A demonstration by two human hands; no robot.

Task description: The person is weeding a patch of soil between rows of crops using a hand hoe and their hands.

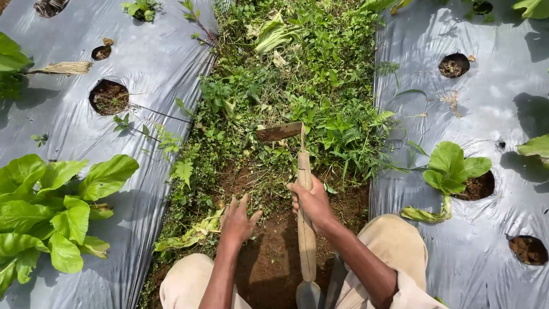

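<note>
My right hand (311, 201) grips the wooden handle of a small hand hoe (303, 171). Its rusty flat blade (278, 132) rests among the weeds ahead of me. My left hand (237, 219) hovers palm down with fingers spread over bare brown soil (269, 257), just left of the handle, holding nothing. A strip of weeds and ferns (297, 80) fills the furrow between two plastic-covered beds. My knees in beige trousers frame the bottom of the view.
Silver plastic mulch (486, 114) covers the beds on both sides, with round planting holes (108, 96). A large leafy green plant (51, 206) grows at the left and a smaller one (452, 169) at the right. Pulled leaves (194, 233) lie by my left knee.
</note>
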